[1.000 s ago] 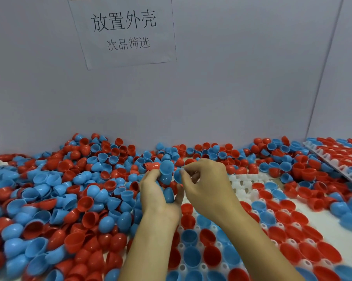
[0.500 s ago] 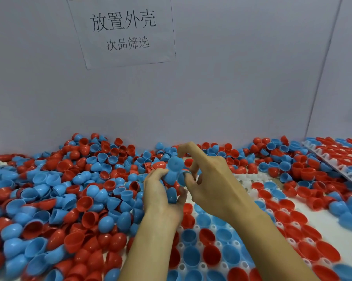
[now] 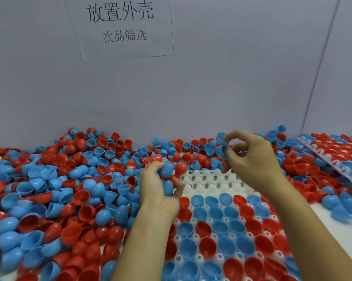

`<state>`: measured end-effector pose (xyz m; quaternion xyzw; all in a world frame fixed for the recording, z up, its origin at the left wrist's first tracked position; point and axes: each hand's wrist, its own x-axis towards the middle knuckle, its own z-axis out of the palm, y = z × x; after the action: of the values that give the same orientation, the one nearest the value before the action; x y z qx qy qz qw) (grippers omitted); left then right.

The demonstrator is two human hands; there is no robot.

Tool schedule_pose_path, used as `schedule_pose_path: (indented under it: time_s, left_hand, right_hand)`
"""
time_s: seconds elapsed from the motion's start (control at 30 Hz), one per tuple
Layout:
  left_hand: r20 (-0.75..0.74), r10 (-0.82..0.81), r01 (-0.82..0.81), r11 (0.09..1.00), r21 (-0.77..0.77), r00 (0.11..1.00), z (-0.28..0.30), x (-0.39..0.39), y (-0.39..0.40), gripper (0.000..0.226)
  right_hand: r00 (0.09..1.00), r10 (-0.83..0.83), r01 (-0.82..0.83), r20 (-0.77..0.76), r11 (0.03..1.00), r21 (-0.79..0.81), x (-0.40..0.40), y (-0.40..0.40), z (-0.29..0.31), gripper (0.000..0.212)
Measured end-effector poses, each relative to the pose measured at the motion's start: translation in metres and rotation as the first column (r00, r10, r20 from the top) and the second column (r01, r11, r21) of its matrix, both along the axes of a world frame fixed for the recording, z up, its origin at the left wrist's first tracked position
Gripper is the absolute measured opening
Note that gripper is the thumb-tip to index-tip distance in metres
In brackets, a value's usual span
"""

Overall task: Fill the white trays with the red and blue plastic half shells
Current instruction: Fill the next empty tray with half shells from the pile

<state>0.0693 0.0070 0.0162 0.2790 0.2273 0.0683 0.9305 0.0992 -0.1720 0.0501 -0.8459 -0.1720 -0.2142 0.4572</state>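
Head view: two blue plastic half shells [image 3: 221, 146] are being pinched by the right hand [image 3: 252, 159] above the white moulded tray [image 3: 211, 182]; its bare far cells are lying just below. Several shells [image 3: 168, 179] are being clutched by the left hand [image 3: 158, 189].

A plain pale grey wall [image 3: 231, 88] runs behind the work area. A white paper sign [image 3: 120, 27] is stuck to it, slightly tilted, with two lines of black Chinese characters. On the right a side panel [image 3: 343, 78] meets the wall at a slanting seam. A strip of white surface [image 3: 337, 226] shows at lower right. The light is even and soft.
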Motion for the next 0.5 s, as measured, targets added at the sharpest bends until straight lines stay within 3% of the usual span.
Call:
schedule_pose_path:
  time_s: [0.1, 0.2, 0.33, 0.5]
  left_hand:
    - [0.007, -0.003, 0.003, 1.0, -0.006, 1.0, 0.0, 0.0, 0.0, 0.05]
    - [0.01, -0.001, 0.001, 1.0, -0.008, 1.0, 0.0, 0.0, 0.0, 0.05]
    - [0.013, -0.012, 0.012, 1.0, -0.023, 1.0, 0.002, 0.0, 0.002, 0.041]
    - [0.004, 0.0, 0.0, 1.0, -0.031, 1.0, 0.004, -0.003, 0.002, 0.032]
  right_hand:
    - [0.994, -0.104, 0.103, -0.032, 0.994, -0.034, 0.011, -0.018, 0.005, 0.012]
    - [0.975, -0.218, 0.201, -0.051, 0.953, -0.227, 0.027, -0.034, 0.007, 0.009]
    - [0.919, -0.309, 0.127, -0.245, 0.819, -0.559, 0.041, -0.043, -0.006, 0.019]
    - [0.847, -0.415, 0.053, -0.333, 0.689, -0.723, 0.046, -0.042, -0.023, 0.026]
